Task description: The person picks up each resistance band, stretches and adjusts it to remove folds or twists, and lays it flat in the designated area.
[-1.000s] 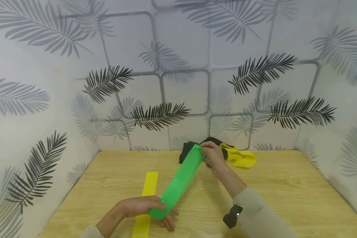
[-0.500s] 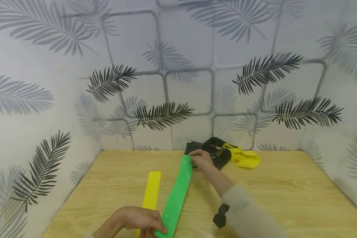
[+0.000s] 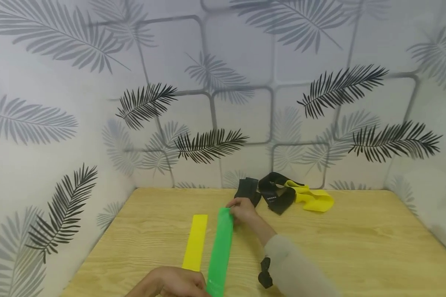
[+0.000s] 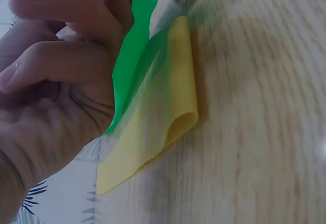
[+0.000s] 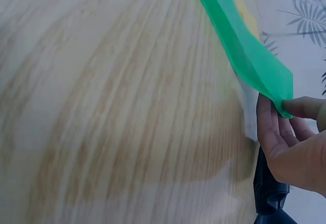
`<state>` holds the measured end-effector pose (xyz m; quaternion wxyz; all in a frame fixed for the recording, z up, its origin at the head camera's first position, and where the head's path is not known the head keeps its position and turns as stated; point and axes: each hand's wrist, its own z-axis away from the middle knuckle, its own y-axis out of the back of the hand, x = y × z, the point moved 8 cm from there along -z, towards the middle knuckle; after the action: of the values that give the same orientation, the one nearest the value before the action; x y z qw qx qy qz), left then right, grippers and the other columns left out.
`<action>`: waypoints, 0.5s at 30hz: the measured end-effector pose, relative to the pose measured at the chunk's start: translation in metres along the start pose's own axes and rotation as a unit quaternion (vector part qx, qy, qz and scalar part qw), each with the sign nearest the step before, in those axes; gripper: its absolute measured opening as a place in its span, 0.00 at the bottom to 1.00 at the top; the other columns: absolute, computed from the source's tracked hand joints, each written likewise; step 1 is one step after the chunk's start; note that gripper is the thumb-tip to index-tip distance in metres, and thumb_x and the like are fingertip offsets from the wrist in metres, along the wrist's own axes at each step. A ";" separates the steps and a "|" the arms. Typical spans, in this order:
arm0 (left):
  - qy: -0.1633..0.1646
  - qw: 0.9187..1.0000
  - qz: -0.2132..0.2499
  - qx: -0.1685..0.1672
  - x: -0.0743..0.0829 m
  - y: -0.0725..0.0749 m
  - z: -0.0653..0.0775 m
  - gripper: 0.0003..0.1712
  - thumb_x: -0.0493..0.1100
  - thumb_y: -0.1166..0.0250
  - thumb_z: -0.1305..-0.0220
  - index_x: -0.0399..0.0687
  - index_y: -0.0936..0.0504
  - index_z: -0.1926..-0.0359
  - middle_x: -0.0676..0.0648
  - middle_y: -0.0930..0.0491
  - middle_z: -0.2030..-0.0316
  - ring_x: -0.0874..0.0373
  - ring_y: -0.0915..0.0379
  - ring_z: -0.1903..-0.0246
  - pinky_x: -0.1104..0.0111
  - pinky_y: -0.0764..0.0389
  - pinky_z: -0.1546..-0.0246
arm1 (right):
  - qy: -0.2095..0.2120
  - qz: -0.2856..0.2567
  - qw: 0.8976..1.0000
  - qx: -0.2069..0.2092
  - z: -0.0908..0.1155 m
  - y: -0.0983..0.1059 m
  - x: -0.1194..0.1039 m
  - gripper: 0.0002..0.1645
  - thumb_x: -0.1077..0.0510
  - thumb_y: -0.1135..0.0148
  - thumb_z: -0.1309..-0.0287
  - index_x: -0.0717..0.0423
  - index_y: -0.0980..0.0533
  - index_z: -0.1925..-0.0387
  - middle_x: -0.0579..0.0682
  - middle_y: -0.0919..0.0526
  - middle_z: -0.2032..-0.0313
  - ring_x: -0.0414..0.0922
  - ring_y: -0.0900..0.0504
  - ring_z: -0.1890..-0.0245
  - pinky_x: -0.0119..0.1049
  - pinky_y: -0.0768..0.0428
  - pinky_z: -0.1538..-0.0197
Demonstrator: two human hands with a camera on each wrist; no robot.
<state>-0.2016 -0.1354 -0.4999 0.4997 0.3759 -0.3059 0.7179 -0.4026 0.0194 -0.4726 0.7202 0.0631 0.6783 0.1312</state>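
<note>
A flat green resistance band (image 3: 220,251) stretches lengthwise between my two hands, just right of a yellow resistance band (image 3: 195,243) lying flat on the table. My right hand (image 3: 244,211) pinches the far end of the green band between thumb and fingers, as the right wrist view confirms. At the near end, my left hand (image 3: 180,282) grips the green band with curled fingers, low in the head view. In the left wrist view that band passes behind the hand, and the yellow band (image 4: 182,71) shows a rounded fold at its end.
At the back of the wood-grain table (image 3: 357,243) lie black bands (image 3: 278,198), crumpled, with a bunched yellow band (image 3: 316,200) beside them. A leaf-patterned wall (image 3: 241,53) rises behind the table. A black object (image 3: 265,273) hangs at the right sleeve.
The green band has swung from a slant to nearly parallel with the yellow one and come lower. Both hands moved nearer me, the right one also leftward, uncovering the black bands.
</note>
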 end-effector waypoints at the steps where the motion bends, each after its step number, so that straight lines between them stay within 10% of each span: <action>1: 0.004 1.000 0.003 0.002 -0.001 0.000 -0.001 0.34 0.44 0.43 0.21 0.04 0.34 0.60 0.62 0.27 0.86 0.73 0.37 0.88 0.81 0.37 0.87 | 0.001 0.004 1.000 -0.006 0.000 -0.002 0.000 0.14 0.74 0.42 0.44 0.67 0.17 0.57 0.56 0.17 0.62 0.46 0.18 0.65 0.37 0.14 0.65; 9: 0.022 1.000 0.014 0.012 -0.003 0.002 -0.003 0.35 0.44 0.43 0.24 0.02 0.34 0.53 0.62 0.24 0.83 0.74 0.34 0.85 0.83 0.33 0.83 | -0.010 0.000 1.000 -0.009 -0.001 -0.009 0.006 0.08 0.66 0.37 0.33 0.66 0.18 0.55 0.55 0.21 0.61 0.45 0.19 0.65 0.38 0.13 0.63; 15: 0.013 1.000 0.002 0.028 -0.004 0.003 -0.003 0.23 0.40 0.43 0.29 0.17 0.28 0.70 0.62 0.27 0.84 0.73 0.38 0.86 0.82 0.35 0.83 | 0.000 0.000 1.000 0.007 -0.005 -0.011 0.008 0.06 0.68 0.37 0.33 0.67 0.18 0.57 0.57 0.18 0.63 0.44 0.16 0.68 0.36 0.13 0.66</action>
<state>-0.2042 -0.1352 -0.5049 0.4914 0.3795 -0.2804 0.7321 -0.4061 0.0105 -0.4840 0.7196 0.0683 0.6794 0.1261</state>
